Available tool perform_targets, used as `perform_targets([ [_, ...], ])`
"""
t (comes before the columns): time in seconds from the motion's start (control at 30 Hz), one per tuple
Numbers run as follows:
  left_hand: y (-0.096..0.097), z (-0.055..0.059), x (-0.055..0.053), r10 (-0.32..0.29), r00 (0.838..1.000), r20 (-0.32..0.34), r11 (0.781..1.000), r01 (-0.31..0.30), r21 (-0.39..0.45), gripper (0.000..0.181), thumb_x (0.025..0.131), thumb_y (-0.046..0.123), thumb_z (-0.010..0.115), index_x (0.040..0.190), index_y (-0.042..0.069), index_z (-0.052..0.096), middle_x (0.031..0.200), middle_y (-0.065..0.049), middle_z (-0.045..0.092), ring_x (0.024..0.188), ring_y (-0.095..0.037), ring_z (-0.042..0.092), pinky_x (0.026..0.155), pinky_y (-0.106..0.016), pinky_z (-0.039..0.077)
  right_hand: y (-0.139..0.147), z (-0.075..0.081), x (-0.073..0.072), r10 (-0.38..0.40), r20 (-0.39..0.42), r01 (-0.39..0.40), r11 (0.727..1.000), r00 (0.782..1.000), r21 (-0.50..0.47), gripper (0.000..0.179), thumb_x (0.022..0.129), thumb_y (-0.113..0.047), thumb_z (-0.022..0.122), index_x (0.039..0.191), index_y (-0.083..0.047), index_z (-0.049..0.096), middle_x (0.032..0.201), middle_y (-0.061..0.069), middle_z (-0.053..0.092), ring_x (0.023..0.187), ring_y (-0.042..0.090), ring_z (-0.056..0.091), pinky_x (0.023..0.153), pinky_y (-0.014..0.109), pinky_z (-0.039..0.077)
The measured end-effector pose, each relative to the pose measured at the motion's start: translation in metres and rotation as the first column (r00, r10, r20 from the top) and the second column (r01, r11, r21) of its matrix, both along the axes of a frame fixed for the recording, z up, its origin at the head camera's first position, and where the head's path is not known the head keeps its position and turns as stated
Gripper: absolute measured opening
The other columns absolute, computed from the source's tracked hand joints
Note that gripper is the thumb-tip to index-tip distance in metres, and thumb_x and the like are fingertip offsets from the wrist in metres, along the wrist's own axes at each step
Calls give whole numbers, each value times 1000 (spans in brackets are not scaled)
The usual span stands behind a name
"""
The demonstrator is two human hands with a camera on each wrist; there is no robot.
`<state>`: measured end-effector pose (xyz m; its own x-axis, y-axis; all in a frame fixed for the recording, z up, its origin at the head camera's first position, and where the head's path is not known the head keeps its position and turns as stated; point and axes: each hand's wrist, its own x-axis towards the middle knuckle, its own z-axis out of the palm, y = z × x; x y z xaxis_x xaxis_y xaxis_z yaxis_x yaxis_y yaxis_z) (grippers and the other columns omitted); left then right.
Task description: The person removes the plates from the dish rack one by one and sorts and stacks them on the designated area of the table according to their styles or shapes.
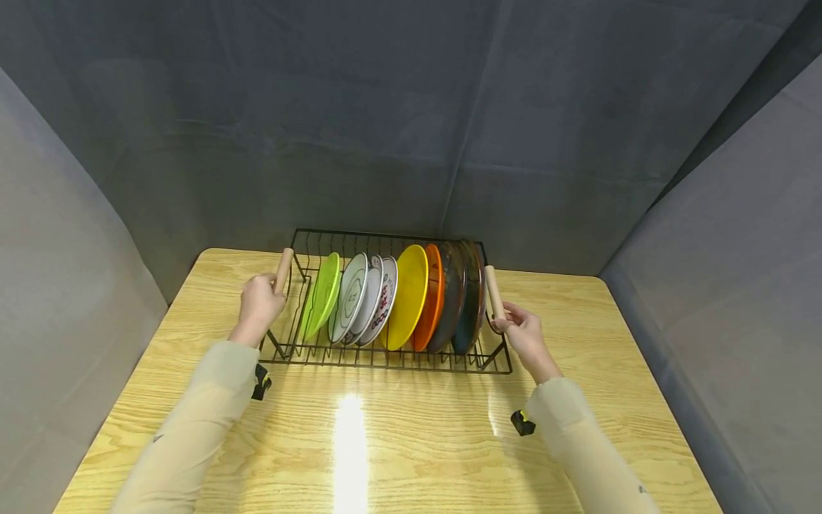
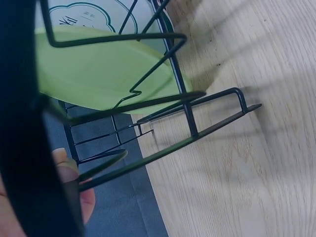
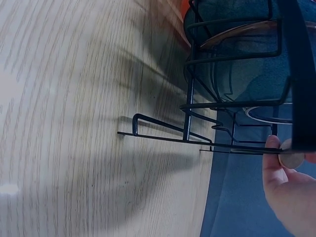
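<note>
A black wire dish rack [image 1: 392, 367] stands at the back of the table, with a wooden handle at either end. My left hand [image 1: 260, 303] grips the left handle [image 1: 283, 268]. On the other side, my right hand [image 1: 523, 335] pinches the lower part of the right handle [image 1: 494, 289]; its thumb and fingers show round the handle's end in the right wrist view. Plates lean upright in the rack: a lime green plate [image 1: 323, 296] at the left, several white patterned plates [image 1: 349, 296], a yellow plate [image 1: 407, 296], an orange plate [image 1: 434, 314] and dark glazed plates [image 1: 472, 307].
The rack rests on a light wooden table [image 1: 424, 442]. A grey curtain [image 1: 359, 128] hangs close behind it, and grey panels [image 1: 758, 250] close in both sides. Bright glare lies on the tabletop in front of the rack.
</note>
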<state>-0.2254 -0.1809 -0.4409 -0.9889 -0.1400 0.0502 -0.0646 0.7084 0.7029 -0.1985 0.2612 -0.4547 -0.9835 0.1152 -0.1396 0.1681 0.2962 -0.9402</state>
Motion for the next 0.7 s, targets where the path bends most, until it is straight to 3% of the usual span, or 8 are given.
perform_targets([
  [0.13,3,-1,-1,-9,1000,-7,1000,9,-10,38,81,-8,52,119,-15,51,100,-34,57,79,-39,59,60,-40,50,3,2,1,6,2,-6,1000,1000,2,46,89,4,50,133,9,39,104,25,58,81,9,60,79,22,42],
  [0.27,6,-2,-3,-24,1000,-5,1000,24,-5,37,82,-7,53,118,-15,52,103,-34,56,85,-42,59,67,-44,51,6,6,4,9,20,-9,1000,1000,13,46,90,2,49,135,8,37,111,30,54,88,15,60,88,34,40],
  [0.4,9,-3,-4,-22,1000,4,1000,22,15,40,84,-6,52,122,-15,48,105,-34,55,83,-40,60,63,-41,52,9,7,5,8,31,-9,1000,999,19,47,91,1,48,136,7,37,117,33,50,96,24,59,93,39,38],
  [0.63,13,-1,-7,-33,999,-9,999,33,-9,27,80,-6,53,106,-12,60,99,-31,59,77,-38,57,64,-41,46,14,7,6,2,21,-3,1000,1000,31,47,90,2,49,135,8,38,104,24,58,81,7,59,91,37,38],
  [0.7,15,-1,-6,-38,999,-2,999,38,6,32,81,-7,52,111,-13,57,100,-32,58,76,-38,58,61,-40,47,15,7,6,3,21,-4,1000,1000,28,47,90,2,49,135,7,38,104,24,58,81,6,59,91,38,38],
])
